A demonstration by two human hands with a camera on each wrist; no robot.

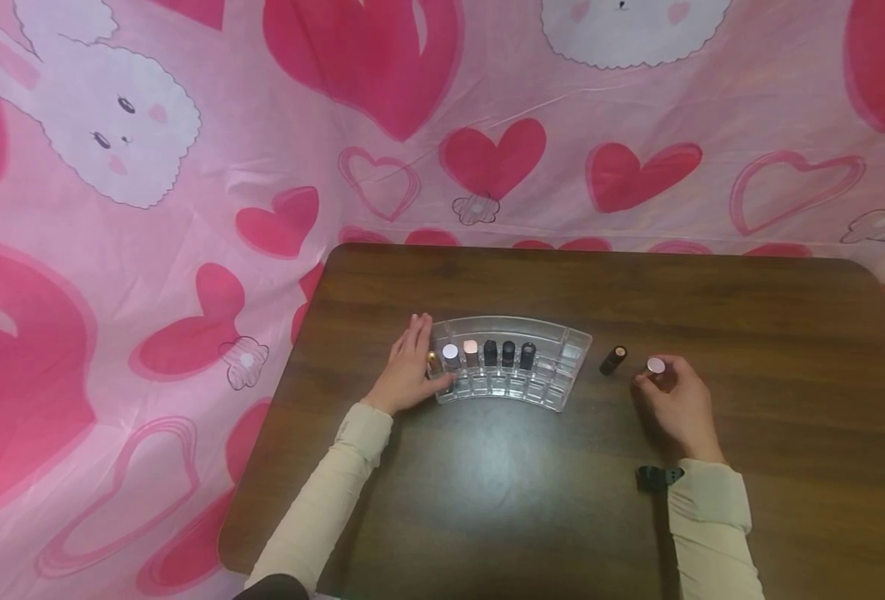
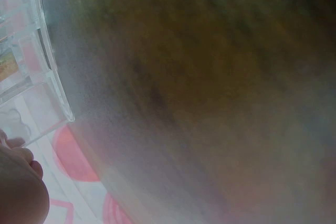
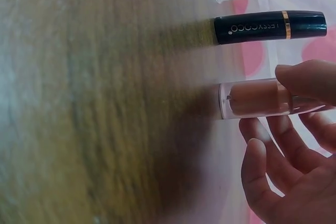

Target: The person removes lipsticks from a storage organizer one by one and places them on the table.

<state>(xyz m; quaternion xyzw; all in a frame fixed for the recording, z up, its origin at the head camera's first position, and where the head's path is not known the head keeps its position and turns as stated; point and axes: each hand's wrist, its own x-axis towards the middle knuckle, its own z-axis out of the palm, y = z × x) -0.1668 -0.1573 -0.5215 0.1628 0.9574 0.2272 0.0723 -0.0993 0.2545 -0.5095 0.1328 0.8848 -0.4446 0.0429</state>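
Observation:
A clear fan-shaped organizer (image 1: 502, 323) lies on the table with several lipsticks standing in a row, among them a gold-topped one (image 1: 432, 358) at its left end and a black one (image 1: 508, 353). The left hand (image 1: 409, 371) rests against the organizer's left end, its fingers extended. To the right, the right hand (image 1: 678, 404) pinches a tube with a pale pink top (image 1: 656, 366). In the right wrist view, thumb and fingers of the right hand (image 3: 296, 156) hold this clear-and-peach tube (image 3: 254, 98) upright, near or on the table.
A black tube with a gold band (image 3: 270, 27) stands between the organizer and the right hand. The brown table (image 1: 487, 517) reaches back to a pink cloth with hearts (image 1: 495, 158). A dark watch-like band (image 1: 656, 477) is at the right wrist.

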